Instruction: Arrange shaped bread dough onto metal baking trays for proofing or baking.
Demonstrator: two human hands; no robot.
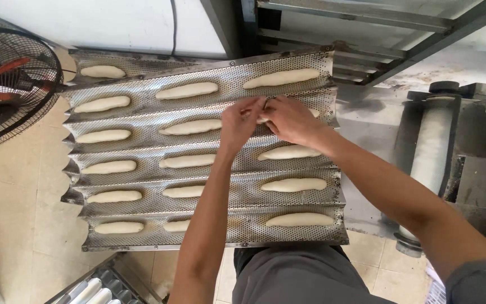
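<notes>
Hands: left (240, 121), right (291, 119) | dough piece (261, 119) pinched between | perforated tray (237, 79)

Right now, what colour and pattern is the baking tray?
Silver-grey metal, perforated with tiny holes, wavy channels; baking tray, head view.

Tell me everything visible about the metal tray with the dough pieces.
The tray is perforated silvery metal, shaped into six long wavy channels. Pale elongated dough pieces lie in three columns along them. The left hand and right hand meet over the second channel, holding a dough piece there.
</notes>
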